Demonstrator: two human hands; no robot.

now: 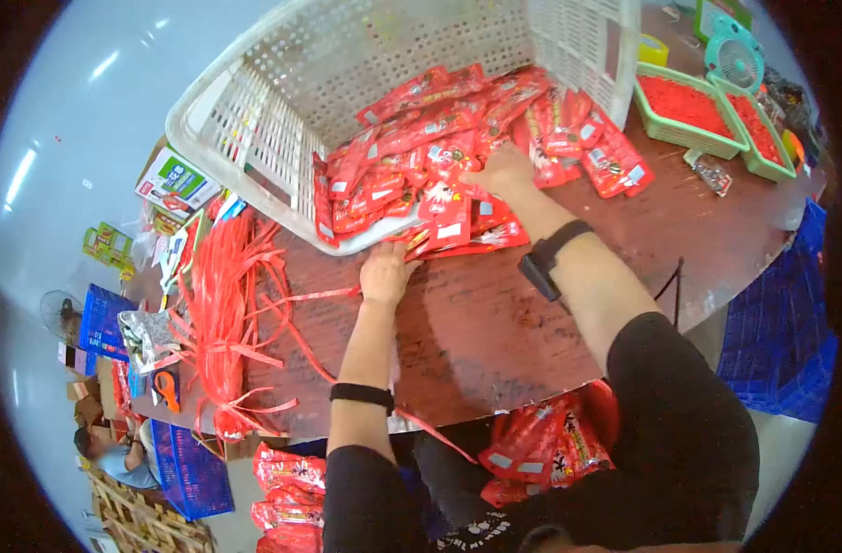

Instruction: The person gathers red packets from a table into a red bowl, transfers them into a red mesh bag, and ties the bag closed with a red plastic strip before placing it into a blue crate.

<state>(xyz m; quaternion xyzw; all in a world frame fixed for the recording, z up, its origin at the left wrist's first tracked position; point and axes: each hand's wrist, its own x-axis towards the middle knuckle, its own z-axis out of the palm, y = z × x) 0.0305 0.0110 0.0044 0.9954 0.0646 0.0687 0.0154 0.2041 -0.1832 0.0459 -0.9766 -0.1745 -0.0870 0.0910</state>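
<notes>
Red printed snack packets (421, 138) fill the tipped white plastic basket (255, 138) and spill over its low front lip onto the table. My left hand (384, 275) is at the near end of a cluster of packets by that lip, its fingers closed round their edge. Farther right, my right hand (506, 172) reaches into the heap, fingers closed on a packet; its fingertips are partly hidden. A red ribbon (324, 296) runs up to my left hand. Many more ribbons lie in a long bundle (223, 323) to the left.
Two pale green baskets (688, 138) of small red pieces stand at the back right, near a turquoise fan (734, 57). Orange-handled scissors (167, 391) lie at the left edge. Below the table are bundled packets (290, 488) and blue crates (191, 470). Another person (131, 465) sits far left.
</notes>
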